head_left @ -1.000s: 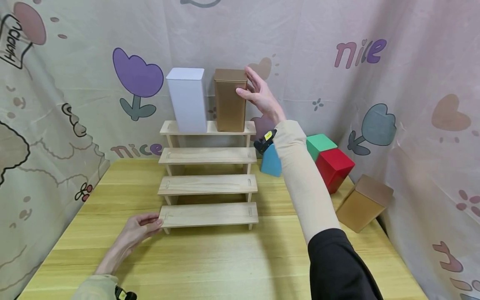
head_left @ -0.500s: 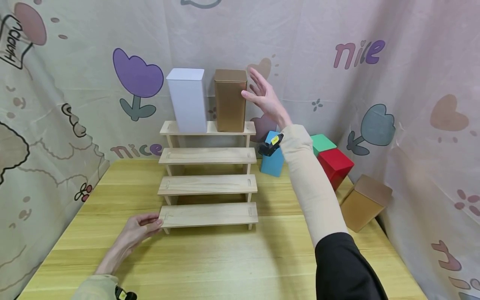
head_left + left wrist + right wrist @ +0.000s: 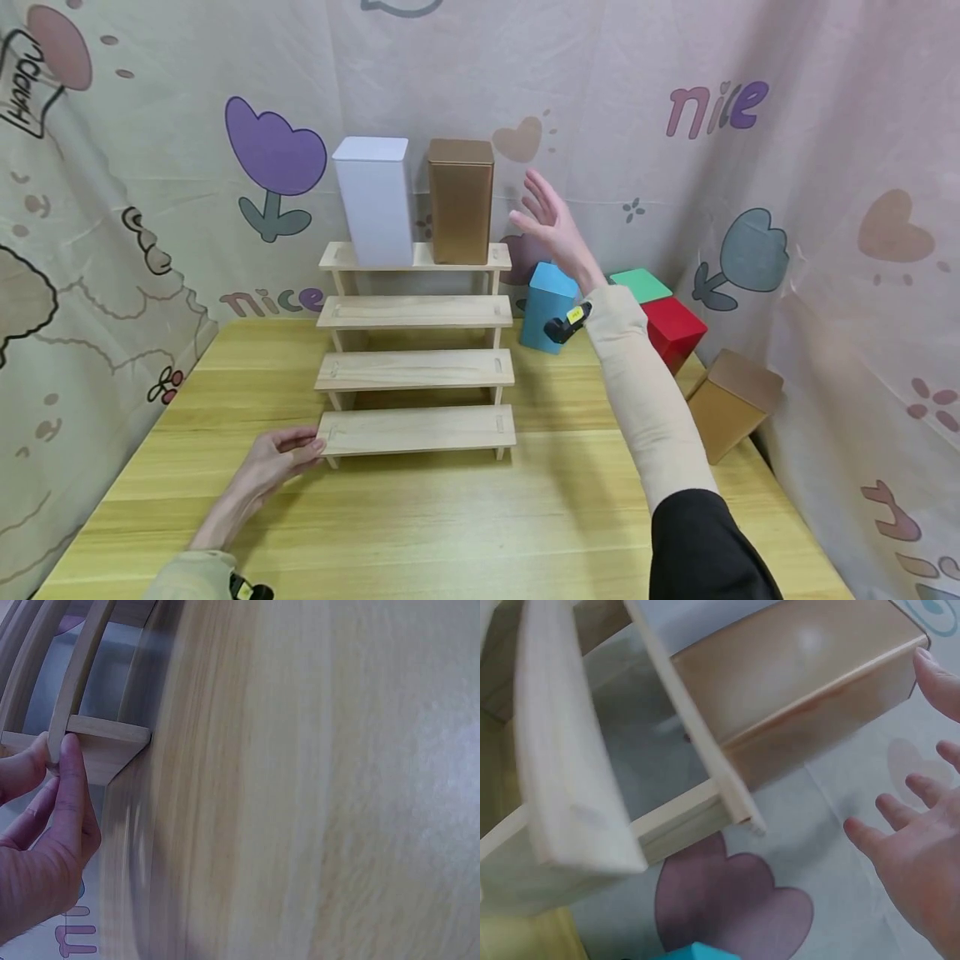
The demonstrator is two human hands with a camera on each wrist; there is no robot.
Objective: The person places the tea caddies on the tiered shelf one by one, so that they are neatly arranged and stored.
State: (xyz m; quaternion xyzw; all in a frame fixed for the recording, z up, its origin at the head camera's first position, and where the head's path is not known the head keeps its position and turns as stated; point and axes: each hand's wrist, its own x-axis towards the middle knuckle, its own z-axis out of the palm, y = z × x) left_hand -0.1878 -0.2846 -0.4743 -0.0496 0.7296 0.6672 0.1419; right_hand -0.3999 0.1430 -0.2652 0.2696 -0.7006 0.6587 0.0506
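A stepped wooden shelf [image 3: 416, 312] stands on the table, with a white box [image 3: 377, 204] and a brown box [image 3: 461, 204] upright side by side on its top step. My left hand [image 3: 273, 462] pinches the left end of the lowest step between thumb and fingers; the left wrist view shows the thumb on one face and the fingers [image 3: 71, 780] on the other. To the right of the brown box my right hand [image 3: 558, 229] is in the air, fingers spread and holding nothing. In the right wrist view it is apart from the brown box [image 3: 802, 667].
Right of the shelf stand a blue box [image 3: 543, 312], a green box [image 3: 640, 285] and a red box [image 3: 673, 327], the last two partly behind the right sleeve. A second brown box [image 3: 735, 404] leans tilted at the table's right edge, against the printed curtain [image 3: 862, 333].
My right hand has let go of the brown box and drawn away to the right and down. The box stays on the top step. My left hand has not moved.
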